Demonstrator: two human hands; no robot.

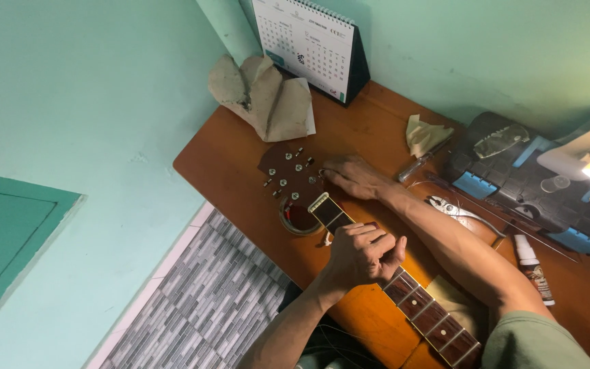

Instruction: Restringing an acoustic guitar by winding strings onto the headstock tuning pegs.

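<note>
On the counter (pixel 227 164), the guitar neck (pixel 418 304) runs toward 11 o'clock, left hand (pixel 363 254) clenched over its fretboard, right hand (pixel 353 175) spread flat beside the headstock (pixel 291 174); a slipping string could whip fingers.

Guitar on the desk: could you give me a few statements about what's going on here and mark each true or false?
1. The left hand grips the guitar neck. True.
2. The right hand holds the pliers. False: it rests at the headstock; the pliers lie apart on the desk.
3. A desk calendar stands at the back. True.
4. The small bottle lies left of the headstock. False: it lies to the right, beside the right forearm.
</note>
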